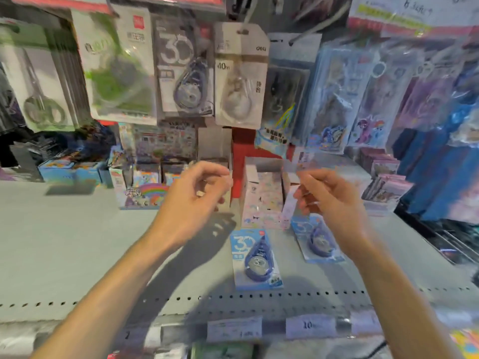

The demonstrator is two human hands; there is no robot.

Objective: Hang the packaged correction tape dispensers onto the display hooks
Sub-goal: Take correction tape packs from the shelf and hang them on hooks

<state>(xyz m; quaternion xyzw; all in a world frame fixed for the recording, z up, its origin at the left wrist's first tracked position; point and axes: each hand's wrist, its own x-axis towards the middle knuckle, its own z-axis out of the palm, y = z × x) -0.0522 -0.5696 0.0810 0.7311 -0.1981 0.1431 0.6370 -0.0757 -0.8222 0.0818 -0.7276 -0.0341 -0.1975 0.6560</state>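
Two blue packs of correction tape lie flat on a grey shelf (pixel 64 242): one pack (pixel 255 260) near the middle, a second pack (pixel 317 239) just to its right and partly under the right hand (pixel 334 206). More tape packs hang above on hooks, a dark "30" pack (pixel 185 73) beside a white pack (pixel 241 76).

Both hands hover over the shelf, apart from the packs. The left hand (pixel 191 200) has loosely curled fingers and holds nothing that can be seen. The right hand's fingers curl near something pale and thin; blur hides whether the grip is on it.

The step in hand seems to be picking up a pack. The next move likely calls for pinching a pack by its top, lifting it, and threading its hang-hole onto a hook.

Open shelf lies left and near. Small cardboard boxes (pixel 261 193) crowd the far side, close behind the packs. Hanging goods leave little room around the hooks. Price labels (pixel 309 326) line the near edge.
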